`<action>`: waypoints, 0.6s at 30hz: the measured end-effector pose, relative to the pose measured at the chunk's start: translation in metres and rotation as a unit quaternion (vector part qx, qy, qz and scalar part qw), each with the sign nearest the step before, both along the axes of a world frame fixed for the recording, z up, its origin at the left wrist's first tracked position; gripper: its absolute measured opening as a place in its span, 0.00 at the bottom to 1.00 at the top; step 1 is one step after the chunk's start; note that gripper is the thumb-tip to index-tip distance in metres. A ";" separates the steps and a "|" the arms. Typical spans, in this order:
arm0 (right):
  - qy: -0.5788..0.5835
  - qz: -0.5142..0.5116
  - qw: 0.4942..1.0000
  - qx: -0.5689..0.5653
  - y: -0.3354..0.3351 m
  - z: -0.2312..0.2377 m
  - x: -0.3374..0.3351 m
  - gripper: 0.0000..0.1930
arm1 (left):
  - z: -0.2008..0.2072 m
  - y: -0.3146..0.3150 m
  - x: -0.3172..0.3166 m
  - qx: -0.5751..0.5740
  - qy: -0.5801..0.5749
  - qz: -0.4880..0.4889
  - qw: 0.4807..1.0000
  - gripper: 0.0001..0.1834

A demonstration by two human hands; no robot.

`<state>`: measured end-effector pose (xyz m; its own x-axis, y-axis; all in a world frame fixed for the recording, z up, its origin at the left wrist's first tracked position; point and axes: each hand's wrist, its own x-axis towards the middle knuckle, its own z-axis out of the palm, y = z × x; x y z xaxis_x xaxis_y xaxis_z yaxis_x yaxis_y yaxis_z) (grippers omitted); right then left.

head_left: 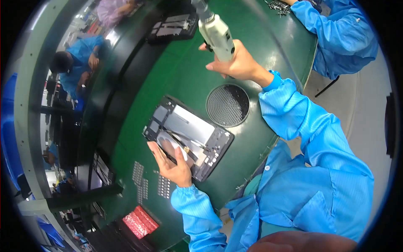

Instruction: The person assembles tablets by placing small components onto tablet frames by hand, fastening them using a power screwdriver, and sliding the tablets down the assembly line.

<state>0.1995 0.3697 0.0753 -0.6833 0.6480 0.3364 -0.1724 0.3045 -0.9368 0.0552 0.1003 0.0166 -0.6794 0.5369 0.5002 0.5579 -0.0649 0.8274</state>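
An opened tablet (193,122) lies tilted on the green bench, its inner metal plate, dark frame and cables exposed. My left hand (176,170) rests against its lower left side, thumb and fingers spread, touching the edge. Between them shows a shiny rounded part whose kind I cannot make out. Beyond the tablet, my right hand (239,63) is wrapped round a pale electric screwdriver (217,37), held raised with its far end pointing up and away. Just right of the tablet sits a round dimpled dish (226,105) with small dark pieces along its right side.
Sheets of small parts (140,182) and a red bubble-wrap packet (140,221) lie at near left. Another opened device (174,27) is at the far left, by a dark frame (84,197). A co-worker's blue sleeve (308,17) and a screw pile (278,6) are at far right.
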 end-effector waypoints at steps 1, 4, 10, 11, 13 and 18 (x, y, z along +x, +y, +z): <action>0.057 0.013 0.998 -0.008 -0.009 0.007 -0.004 0.19 | 0.004 0.001 0.001 0.009 -0.003 0.001 1.000 0.32; 0.125 0.042 0.991 -0.030 -0.030 0.005 -0.014 0.16 | 0.004 0.000 0.006 -0.023 0.049 -0.002 0.999 0.31; 0.135 0.079 0.982 -0.106 -0.052 -0.005 -0.026 0.12 | -0.005 0.000 -0.006 -0.062 0.045 0.020 0.997 0.33; 0.129 0.081 0.983 -0.105 -0.052 -0.007 -0.028 0.12 | -0.003 0.000 -0.006 -0.060 0.039 0.022 0.997 0.33; 0.143 0.073 0.984 -0.075 -0.048 -0.014 -0.033 0.13 | 0.000 0.001 -0.005 -0.066 0.053 0.025 0.996 0.31; 0.103 0.078 0.989 -0.070 -0.045 -0.019 -0.033 0.17 | -0.003 -0.014 -0.008 -0.096 0.218 0.100 0.966 0.13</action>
